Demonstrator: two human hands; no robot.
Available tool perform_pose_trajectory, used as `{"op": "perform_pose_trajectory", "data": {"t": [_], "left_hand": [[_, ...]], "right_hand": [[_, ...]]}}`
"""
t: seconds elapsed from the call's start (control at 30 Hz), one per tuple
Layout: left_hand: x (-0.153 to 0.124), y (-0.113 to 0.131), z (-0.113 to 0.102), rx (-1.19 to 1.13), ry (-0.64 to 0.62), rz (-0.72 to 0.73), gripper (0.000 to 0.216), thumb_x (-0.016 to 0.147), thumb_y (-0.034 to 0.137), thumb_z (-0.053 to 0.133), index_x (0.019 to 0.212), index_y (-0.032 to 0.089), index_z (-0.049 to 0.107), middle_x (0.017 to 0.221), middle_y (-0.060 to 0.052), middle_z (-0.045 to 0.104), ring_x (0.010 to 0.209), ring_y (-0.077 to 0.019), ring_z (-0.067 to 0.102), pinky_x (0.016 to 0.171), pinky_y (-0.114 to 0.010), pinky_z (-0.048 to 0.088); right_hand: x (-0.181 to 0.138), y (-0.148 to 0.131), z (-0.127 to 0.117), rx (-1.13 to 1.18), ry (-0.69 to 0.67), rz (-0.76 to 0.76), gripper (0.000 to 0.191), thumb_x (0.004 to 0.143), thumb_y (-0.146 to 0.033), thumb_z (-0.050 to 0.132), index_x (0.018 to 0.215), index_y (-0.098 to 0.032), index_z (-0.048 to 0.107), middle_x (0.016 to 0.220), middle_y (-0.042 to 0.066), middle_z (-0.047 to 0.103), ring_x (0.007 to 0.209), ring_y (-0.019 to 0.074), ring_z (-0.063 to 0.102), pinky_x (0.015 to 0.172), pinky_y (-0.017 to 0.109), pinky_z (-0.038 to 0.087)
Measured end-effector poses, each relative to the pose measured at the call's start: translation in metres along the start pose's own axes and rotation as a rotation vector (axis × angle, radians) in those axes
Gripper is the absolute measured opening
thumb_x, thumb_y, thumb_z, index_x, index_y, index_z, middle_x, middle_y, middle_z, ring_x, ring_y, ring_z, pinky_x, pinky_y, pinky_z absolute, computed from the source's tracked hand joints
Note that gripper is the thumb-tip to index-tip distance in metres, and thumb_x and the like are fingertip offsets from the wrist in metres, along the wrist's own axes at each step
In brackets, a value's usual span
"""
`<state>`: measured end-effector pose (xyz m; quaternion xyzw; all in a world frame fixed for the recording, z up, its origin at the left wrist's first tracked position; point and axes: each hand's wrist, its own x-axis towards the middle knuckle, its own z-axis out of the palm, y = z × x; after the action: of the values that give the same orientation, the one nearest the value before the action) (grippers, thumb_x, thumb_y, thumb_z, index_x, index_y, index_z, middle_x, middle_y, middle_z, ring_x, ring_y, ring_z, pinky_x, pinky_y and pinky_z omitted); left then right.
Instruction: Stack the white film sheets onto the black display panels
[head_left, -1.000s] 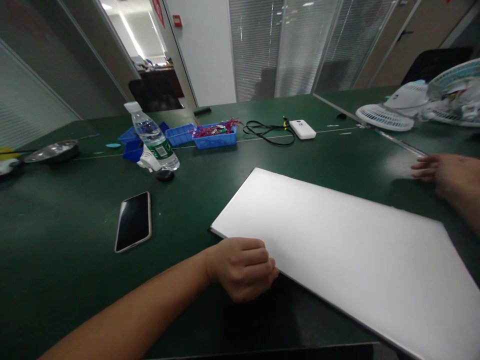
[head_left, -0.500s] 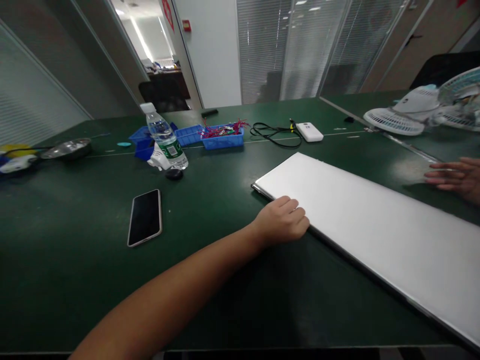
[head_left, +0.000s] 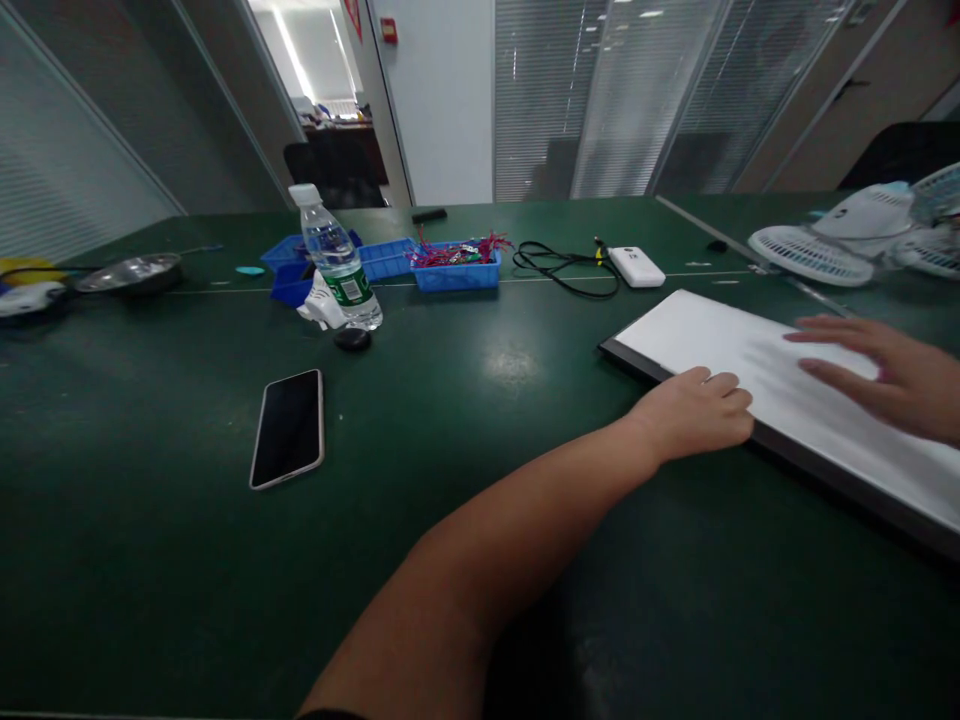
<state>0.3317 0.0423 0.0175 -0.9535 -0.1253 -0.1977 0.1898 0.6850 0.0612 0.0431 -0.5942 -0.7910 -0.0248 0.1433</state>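
Note:
A long white flat panel (head_left: 720, 335) with a dark edge lies at the right of the green table, its far end partly over the middle. My left hand (head_left: 694, 415) is closed around the panel's near long edge, fingers curled on top and thumb out of sight. Over the white face, my right hand (head_left: 892, 380) comes in from the right with fingers stretched and apart. Whether its fingertips touch the surface is hard to tell. The panel's right end runs out of view.
A phone (head_left: 288, 428) lies at the left, with a black mouse-like object (head_left: 352, 339) and a water bottle (head_left: 339, 262) beyond it. Farther back are a blue tray of wires (head_left: 457, 276), a black cable (head_left: 562, 275), a white box-like device (head_left: 636, 267) and fan parts (head_left: 817, 255).
The panel has shifted to the right, with my left hand still on its edge. My right hand has moved inward from the right, from beyond the panel to over its face.

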Motion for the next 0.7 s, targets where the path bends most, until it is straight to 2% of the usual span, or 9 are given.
{"op": "perform_pose_trajectory", "data": {"t": [0.1,0.17,0.23,0.33,0.43,0.53,0.7], "left_hand": [[0.023,0.0,0.009,-0.039,-0.037,-0.029,0.042,0.112,0.009,0.042,0.128,0.015,0.08,0.138,-0.015,0.074,0.128,-0.0277,0.066,0.1,-0.039,0.046],[0.033,-0.001,0.012,-0.083,-0.098,-0.065,0.039,0.112,0.012,0.045,0.131,0.016,0.08,0.142,-0.014,0.074,0.131,-0.0281,0.066,0.104,-0.039,0.046],[0.038,-0.002,0.013,-0.108,-0.134,-0.087,0.039,0.113,0.015,0.046,0.132,0.017,0.08,0.142,-0.013,0.075,0.134,-0.029,0.065,0.107,-0.04,0.046],[0.035,0.0,0.012,-0.052,-0.085,-0.096,0.046,0.113,0.012,0.039,0.135,0.015,0.079,0.146,-0.015,0.071,0.136,-0.0296,0.065,0.11,-0.042,0.045],[0.028,0.004,0.01,0.066,-0.018,-0.098,0.055,0.112,0.005,0.029,0.14,0.011,0.075,0.146,-0.019,0.069,0.135,-0.0294,0.066,0.112,-0.043,0.045],[0.025,0.005,0.008,0.097,-0.02,-0.099,0.055,0.111,0.004,0.029,0.14,0.011,0.075,0.14,-0.019,0.072,0.13,-0.0285,0.069,0.108,-0.043,0.049],[0.025,0.005,0.009,0.042,0.007,-0.111,0.057,0.11,0.004,0.027,0.132,0.014,0.079,0.135,-0.019,0.075,0.123,-0.0285,0.072,0.101,-0.043,0.051]], "right_hand": [[0.005,-0.062,0.008,0.145,-0.091,-0.158,0.058,0.105,-0.061,0.05,0.156,-0.037,0.061,0.178,0.004,0.042,0.165,0.0353,0.036,0.137,0.058,0.026],[0.007,-0.077,0.016,0.246,-0.119,-0.169,0.059,0.107,-0.057,0.048,0.163,-0.038,0.056,0.179,0.002,0.04,0.166,0.0328,0.033,0.138,0.055,0.02],[0.008,-0.075,0.024,0.349,-0.144,-0.127,0.061,0.108,-0.057,0.045,0.166,-0.041,0.052,0.177,0.001,0.044,0.165,0.0316,0.035,0.138,0.054,0.02],[0.005,-0.055,0.037,0.428,-0.191,-0.051,0.062,0.106,-0.06,0.046,0.167,-0.046,0.05,0.174,-0.002,0.048,0.162,0.0323,0.042,0.137,0.055,0.025],[0.004,-0.04,0.047,0.367,-0.201,-0.085,0.066,0.103,-0.06,0.049,0.168,-0.047,0.048,0.175,-0.002,0.046,0.163,0.0339,0.038,0.137,0.057,0.019],[0.008,-0.034,0.054,0.293,-0.185,-0.119,0.066,0.103,-0.061,0.046,0.166,-0.045,0.05,0.177,-0.001,0.044,0.165,0.0344,0.034,0.137,0.059,0.013],[0.018,-0.033,0.06,0.191,-0.201,-0.04,0.064,0.105,-0.061,0.038,0.164,-0.041,0.055,0.179,0.002,0.039,0.166,0.034,0.031,0.138,0.056,0.01]]}}
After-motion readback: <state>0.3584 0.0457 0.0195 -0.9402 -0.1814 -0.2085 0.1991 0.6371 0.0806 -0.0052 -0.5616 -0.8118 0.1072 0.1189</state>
